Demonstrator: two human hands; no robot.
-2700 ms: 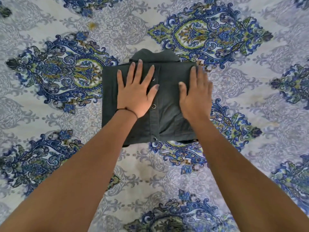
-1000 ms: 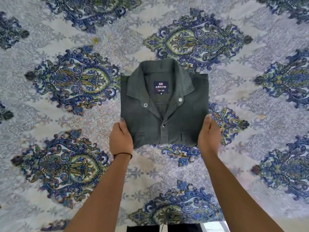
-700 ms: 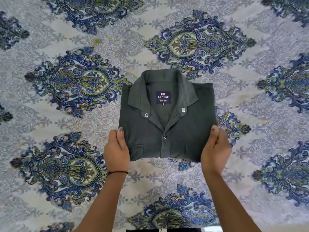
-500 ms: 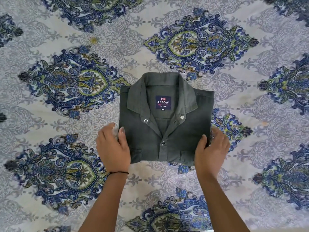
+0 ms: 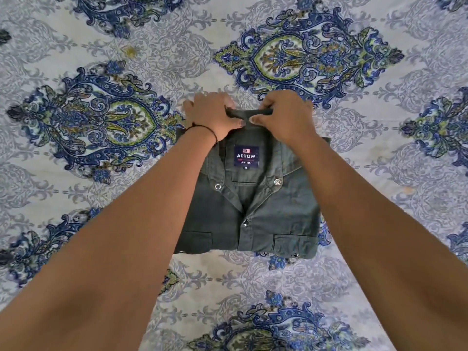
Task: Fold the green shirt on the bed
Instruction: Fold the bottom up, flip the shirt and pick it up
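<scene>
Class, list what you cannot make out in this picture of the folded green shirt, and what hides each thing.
All in the head view:
Fingertips of the left hand and right hand: curled behind the collar.
One side edge of the shirt: covered by the left forearm.
Sleeves and back: folded underneath.
Edges of the bed: cut off by the frame.

I saw the green shirt (image 5: 278,219) was matt woven cloth, its snaps (image 5: 277,181) shiny metal, the bedsheet (image 5: 395,224) smooth printed cloth.
</scene>
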